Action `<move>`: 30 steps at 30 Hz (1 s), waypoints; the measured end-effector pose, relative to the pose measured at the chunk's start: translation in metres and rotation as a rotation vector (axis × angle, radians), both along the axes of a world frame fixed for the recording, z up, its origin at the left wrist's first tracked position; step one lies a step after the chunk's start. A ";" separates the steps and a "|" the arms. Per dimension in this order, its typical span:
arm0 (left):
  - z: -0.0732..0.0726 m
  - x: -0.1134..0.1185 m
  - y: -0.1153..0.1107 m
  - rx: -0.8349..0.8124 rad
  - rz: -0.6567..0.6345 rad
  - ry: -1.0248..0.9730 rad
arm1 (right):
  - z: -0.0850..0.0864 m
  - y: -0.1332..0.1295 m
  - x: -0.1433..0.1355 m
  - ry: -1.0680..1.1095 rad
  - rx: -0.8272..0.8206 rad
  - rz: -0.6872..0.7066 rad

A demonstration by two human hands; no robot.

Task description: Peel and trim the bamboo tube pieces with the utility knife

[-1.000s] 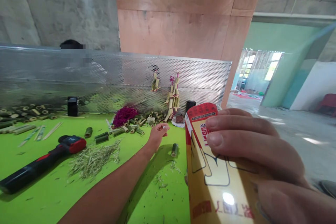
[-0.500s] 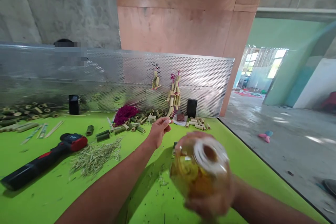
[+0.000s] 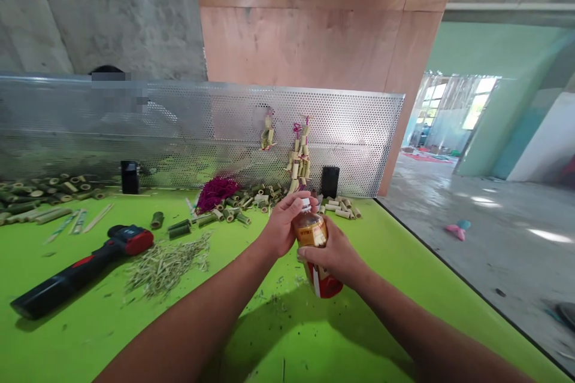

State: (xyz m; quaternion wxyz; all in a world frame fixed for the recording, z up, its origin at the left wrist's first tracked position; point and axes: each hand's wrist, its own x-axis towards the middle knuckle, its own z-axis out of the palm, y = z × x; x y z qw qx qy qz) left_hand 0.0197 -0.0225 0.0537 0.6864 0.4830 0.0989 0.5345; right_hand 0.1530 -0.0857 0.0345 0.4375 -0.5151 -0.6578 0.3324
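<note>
A bottle of amber drink (image 3: 313, 232) with a red and gold label is held over the green table (image 3: 251, 335), its top leaning away from me. My right hand (image 3: 335, 251) wraps round the bottle's body. At the neck, the fingers of my left hand (image 3: 285, 221) are closed on the white cap (image 3: 306, 204), which sits on the mouth. Behind the hands, jointed bamboo figures (image 3: 300, 161) hang against the perforated metal screen (image 3: 354, 125).
A black and red power tool (image 3: 85, 263) lies at the left beside thin bamboo sticks (image 3: 173, 263). Farther back are purple string (image 3: 218, 193), cut bamboo pieces (image 3: 58, 188) and two black devices (image 3: 330, 181). A person's head (image 3: 108, 72) shows behind the screen.
The bottle has moved away from my face, from near the camera down to my left hand, and its open mouth now bears the cap. Both hands now meet at the bottle.
</note>
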 end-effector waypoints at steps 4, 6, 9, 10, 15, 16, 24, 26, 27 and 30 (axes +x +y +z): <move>-0.001 0.004 -0.002 0.177 0.301 0.213 | -0.004 0.003 0.006 -0.112 0.026 -0.086; -0.002 0.007 -0.003 0.178 0.396 0.232 | -0.005 0.004 0.007 -0.175 0.076 -0.149; -0.005 0.013 -0.003 0.039 0.290 0.101 | -0.006 0.005 0.008 -0.198 0.101 -0.162; -0.007 0.014 -0.002 -0.017 0.240 0.053 | -0.007 0.005 0.008 -0.190 0.090 -0.148; -0.007 0.013 0.002 -0.128 0.166 -0.028 | -0.006 0.004 0.007 -0.158 0.074 -0.115; -0.006 0.012 0.002 -0.114 0.147 -0.026 | -0.005 0.003 0.007 -0.145 0.071 -0.104; -0.005 0.007 -0.001 0.009 0.028 -0.070 | 0.003 -0.002 0.005 0.005 0.024 0.006; -0.006 0.008 0.002 -0.007 0.078 -0.038 | 0.002 -0.003 0.005 0.015 0.029 0.024; -0.006 0.007 0.002 -0.020 0.092 -0.012 | 0.002 -0.003 0.005 0.025 0.025 0.032; -0.002 0.006 0.002 -0.017 0.084 0.036 | 0.002 -0.002 0.007 0.066 -0.008 0.059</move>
